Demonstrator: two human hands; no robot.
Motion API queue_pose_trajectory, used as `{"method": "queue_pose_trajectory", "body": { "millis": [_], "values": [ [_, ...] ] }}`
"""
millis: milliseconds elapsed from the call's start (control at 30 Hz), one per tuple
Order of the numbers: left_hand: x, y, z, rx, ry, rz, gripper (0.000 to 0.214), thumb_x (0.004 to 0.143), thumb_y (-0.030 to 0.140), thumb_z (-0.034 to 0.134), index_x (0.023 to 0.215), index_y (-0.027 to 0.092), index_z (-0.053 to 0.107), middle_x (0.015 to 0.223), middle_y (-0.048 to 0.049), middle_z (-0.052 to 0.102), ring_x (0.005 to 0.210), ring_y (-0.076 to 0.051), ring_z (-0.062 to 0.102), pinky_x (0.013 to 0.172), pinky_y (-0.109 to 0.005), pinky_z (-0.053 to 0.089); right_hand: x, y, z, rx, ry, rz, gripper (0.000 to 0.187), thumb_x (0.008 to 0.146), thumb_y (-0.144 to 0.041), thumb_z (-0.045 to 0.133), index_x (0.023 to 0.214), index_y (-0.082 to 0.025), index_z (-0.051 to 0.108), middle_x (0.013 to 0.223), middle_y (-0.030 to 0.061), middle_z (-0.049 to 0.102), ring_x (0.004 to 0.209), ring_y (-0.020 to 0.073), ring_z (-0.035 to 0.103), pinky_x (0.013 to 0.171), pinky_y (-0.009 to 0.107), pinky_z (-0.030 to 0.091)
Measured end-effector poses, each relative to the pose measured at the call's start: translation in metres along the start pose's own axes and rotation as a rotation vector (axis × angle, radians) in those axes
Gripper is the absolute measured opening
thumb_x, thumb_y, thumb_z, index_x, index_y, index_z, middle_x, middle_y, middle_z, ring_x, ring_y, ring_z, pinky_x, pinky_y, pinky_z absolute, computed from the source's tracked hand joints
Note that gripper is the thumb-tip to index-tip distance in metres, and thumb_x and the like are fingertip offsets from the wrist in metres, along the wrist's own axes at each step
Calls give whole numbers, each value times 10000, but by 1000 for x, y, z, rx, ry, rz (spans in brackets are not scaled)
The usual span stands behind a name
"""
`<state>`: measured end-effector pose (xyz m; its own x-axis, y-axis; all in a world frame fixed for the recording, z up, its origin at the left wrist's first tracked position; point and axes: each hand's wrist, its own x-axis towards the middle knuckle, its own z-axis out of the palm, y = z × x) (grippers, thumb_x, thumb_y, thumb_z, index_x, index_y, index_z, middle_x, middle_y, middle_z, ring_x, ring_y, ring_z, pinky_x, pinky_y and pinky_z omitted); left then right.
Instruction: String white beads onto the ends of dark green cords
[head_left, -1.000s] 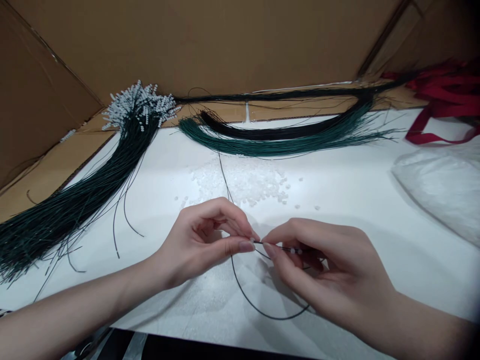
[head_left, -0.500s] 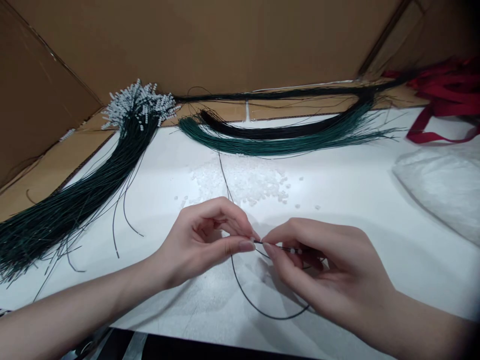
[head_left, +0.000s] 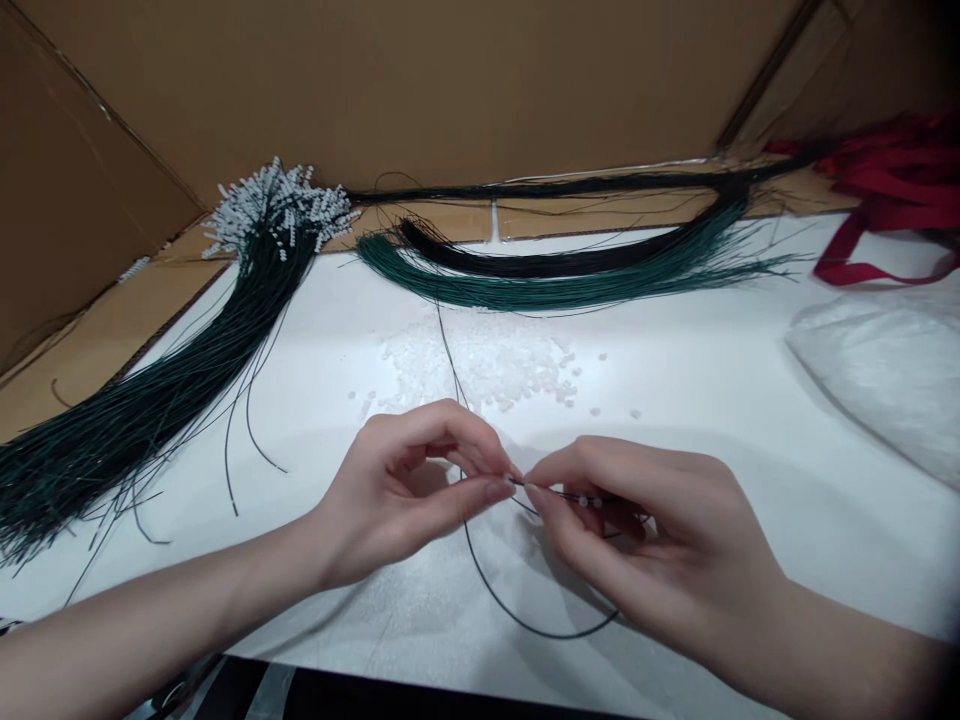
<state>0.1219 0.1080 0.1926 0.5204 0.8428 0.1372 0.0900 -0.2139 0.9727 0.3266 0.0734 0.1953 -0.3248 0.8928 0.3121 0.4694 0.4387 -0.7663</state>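
Note:
My left hand (head_left: 431,480) pinches a small white bead (head_left: 509,480) between thumb and forefinger, at the tip of a dark cord. Close against it, my right hand (head_left: 652,540) is closed on that dark cord (head_left: 555,636), gripping it near the end. A couple of white beads (head_left: 591,501) sit on the cord by the right fingers. The cord loops down below the hands and partly hides behind the right hand. Loose translucent white beads (head_left: 480,360) lie scattered on the white tabletop (head_left: 697,370) just beyond my hands.
A thick bundle of dark green cords (head_left: 217,340) with white beaded ends (head_left: 277,210) lies at the left. Green and black cords (head_left: 570,280) curve across the back. Red ribbon (head_left: 885,210) and a clear plastic bag (head_left: 885,370) are at right. Cardboard walls (head_left: 450,90) stand behind.
My left hand has shifted very slightly right, its fingertips nearer the right fingertips. The right hand and the cord's loop look almost unmoved.

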Motion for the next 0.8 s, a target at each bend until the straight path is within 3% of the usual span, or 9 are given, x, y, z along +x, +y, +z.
{"method": "queue_pose_trajectory", "body": {
  "millis": [100, 333, 533, 800],
  "values": [
    [-3, 0, 1, 98, -1, 51, 107, 856, 130, 693, 944, 176, 653, 878, -50, 712, 790, -144, 674, 644, -207, 574, 0, 0, 0, 2, -10, 5, 158, 872, -103, 539, 768, -180, 630, 559, -38, 473, 474, 75, 402, 427, 203, 320],
    [-8, 2, 0, 392, -22, 239, 304, 846, 59, 664, 1105, 217, 649, 1005, -27, 740, 858, -157, 705, 761, -258, 567, 0, 3, 1, 22, -35, 16, 138, 875, -97, 538, 807, -179, 625, 589, -38, 507, 491, 74, 429, 455, 195, 344],
    [-4, 6, -1, 334, 43, 186, 171, 854, 80, 649, 999, 171, 661, 895, -44, 699, 818, -149, 665, 721, -265, 531, -1, 4, 1, 18, -53, 45, 144, 895, -125, 532, 792, -187, 610, 587, -36, 513, 496, 79, 436, 466, 202, 357],
    [-1, 9, 0, 311, -48, 240, 216, 860, 54, 592, 1032, 178, 632, 882, -48, 676, 784, -151, 635, 698, -273, 509, -2, 4, 0, 32, -73, 36, 129, 890, -110, 533, 831, -189, 616, 593, -46, 479, 499, 72, 423, 457, 196, 335]
  ]
}}
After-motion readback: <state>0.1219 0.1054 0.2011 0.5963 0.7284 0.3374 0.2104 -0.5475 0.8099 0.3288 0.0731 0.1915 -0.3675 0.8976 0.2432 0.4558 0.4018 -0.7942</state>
